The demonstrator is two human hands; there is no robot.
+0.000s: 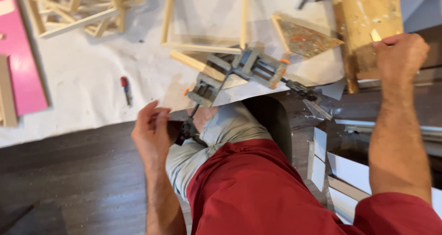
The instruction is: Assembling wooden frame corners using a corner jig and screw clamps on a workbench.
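Your right hand (399,55) is clenched on a small wood chip (375,35) against the wooden block (368,18). Your left hand (151,131), released, hovers just left of the corner clamp (239,73) gripping a wood strip (195,64). Step judged: fitting the joint; next calls for steadying the clamp.

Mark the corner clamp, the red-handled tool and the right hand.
corner clamp (239,73), head view, on the grey metal body at its middle.
red-handled tool (125,90), head view, on its shaft, lying on the white sheet.
right hand (399,55), head view, on the back of the hand.
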